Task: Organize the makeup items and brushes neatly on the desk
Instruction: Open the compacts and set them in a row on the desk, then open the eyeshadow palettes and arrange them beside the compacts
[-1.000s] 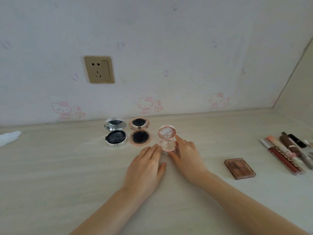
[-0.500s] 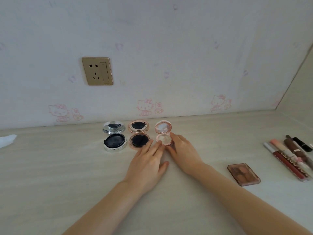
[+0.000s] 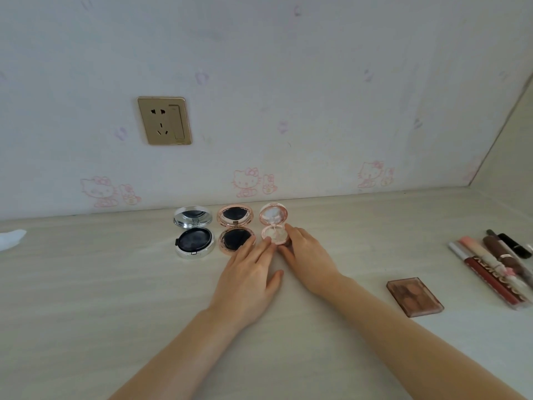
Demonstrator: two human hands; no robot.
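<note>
Three open round compacts stand in a row near the wall on the desk (image 3: 86,284): a silver compact (image 3: 193,232) with a black insert, a rose-gold compact (image 3: 235,230) with a black insert, and a small pink compact (image 3: 274,226) with its lid up. My right hand (image 3: 310,256) holds the pink compact's base from the right, with the index finger along its side and the thumb at its front. My left hand (image 3: 248,280) lies flat on the desk, fingers straight. Its fingertips touch the pink compact's front left edge, beside the rose-gold one.
A brown rectangular palette (image 3: 414,296) lies flat to the right of my right forearm. Several lip gloss tubes and lipsticks (image 3: 496,271) lie side by side at the far right edge. A white tissue (image 3: 11,238) sits at the far left. A wall socket (image 3: 164,121) is above the compacts.
Both hands slid the small pink compact away from me and slightly left. It now stands in line with the other two compacts near the wall.
</note>
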